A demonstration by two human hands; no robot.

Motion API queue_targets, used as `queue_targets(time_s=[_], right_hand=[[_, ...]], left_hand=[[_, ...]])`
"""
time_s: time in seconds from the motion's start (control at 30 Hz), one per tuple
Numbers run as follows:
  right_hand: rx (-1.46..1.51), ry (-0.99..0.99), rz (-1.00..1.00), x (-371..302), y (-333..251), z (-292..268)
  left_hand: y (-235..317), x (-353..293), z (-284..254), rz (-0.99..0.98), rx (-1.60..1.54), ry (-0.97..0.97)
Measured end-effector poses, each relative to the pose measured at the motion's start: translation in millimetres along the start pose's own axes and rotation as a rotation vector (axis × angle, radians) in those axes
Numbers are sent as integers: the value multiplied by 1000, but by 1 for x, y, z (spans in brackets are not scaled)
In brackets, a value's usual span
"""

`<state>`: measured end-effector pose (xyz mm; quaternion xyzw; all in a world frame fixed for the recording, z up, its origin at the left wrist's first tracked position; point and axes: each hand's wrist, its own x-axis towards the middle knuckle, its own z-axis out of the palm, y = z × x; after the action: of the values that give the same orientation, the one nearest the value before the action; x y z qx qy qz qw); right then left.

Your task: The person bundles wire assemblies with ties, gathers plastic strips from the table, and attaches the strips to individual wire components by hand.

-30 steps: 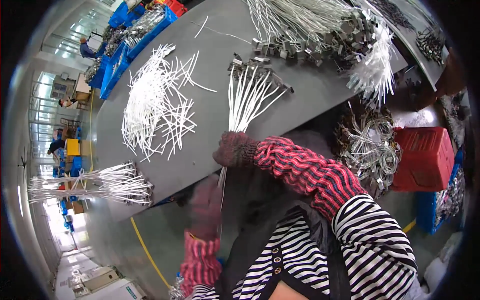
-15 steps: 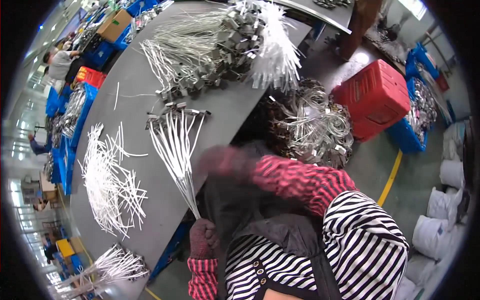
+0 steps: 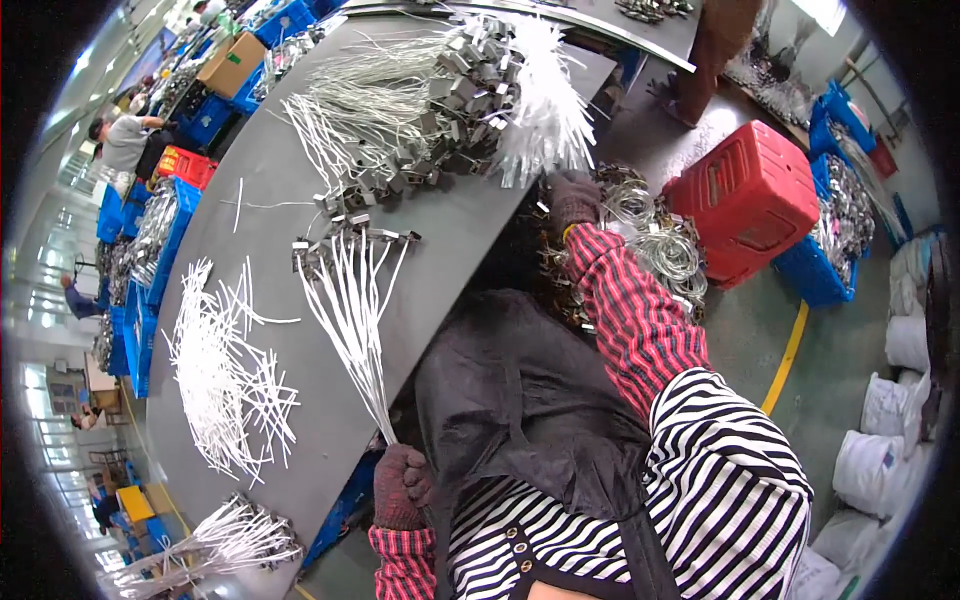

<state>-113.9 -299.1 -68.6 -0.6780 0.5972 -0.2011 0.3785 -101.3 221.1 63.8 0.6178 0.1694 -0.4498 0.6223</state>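
My left hand (image 3: 403,487), in a dark knitted glove, is closed around the gathered tail ends of a bundle of white cables (image 3: 350,320) at the table's near edge. The cables fan out away from it across the grey table, with small metal connectors (image 3: 355,238) at their far ends. My right hand (image 3: 575,200), gloved alike, reaches to the table's right edge. Its curled fingers touch the lower ends of a pile of clear plastic strips (image 3: 545,110); whatever they pinch is hidden.
Loose white tubes (image 3: 220,380) lie on the table's left, with another cable bundle (image 3: 220,540) nearer me. Grey-connector cables (image 3: 400,110) are heaped at the back. Coiled cables (image 3: 665,250) and a red crate (image 3: 745,205) are on the right.
My right hand has swept from beside the cable bundle out to the clear strips, up and to the right. The left hand keeps its hold, dipping slightly.
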Motion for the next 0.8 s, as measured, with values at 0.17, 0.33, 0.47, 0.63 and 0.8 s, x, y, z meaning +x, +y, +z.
queue_targets(time_s=[0.17,0.33,0.47,0.63,0.8], right_hand=[[-190,272,-866,-110,-6,45],[320,-1358,-1185,-348,11,86],[97,-1543,-1159,-367,-3,103],[294,-1576,-321,-320,-44,62],[-53,-1633,-747,-281,-62,11]], left_hand=[[3,1,-3,-135,-88,-13],[6,-2,0,-96,-2,-23],[5,-3,5,-130,-145,-91],[-12,1,13,-130,-228,-104],[-26,4,9,9,-418,-194]])
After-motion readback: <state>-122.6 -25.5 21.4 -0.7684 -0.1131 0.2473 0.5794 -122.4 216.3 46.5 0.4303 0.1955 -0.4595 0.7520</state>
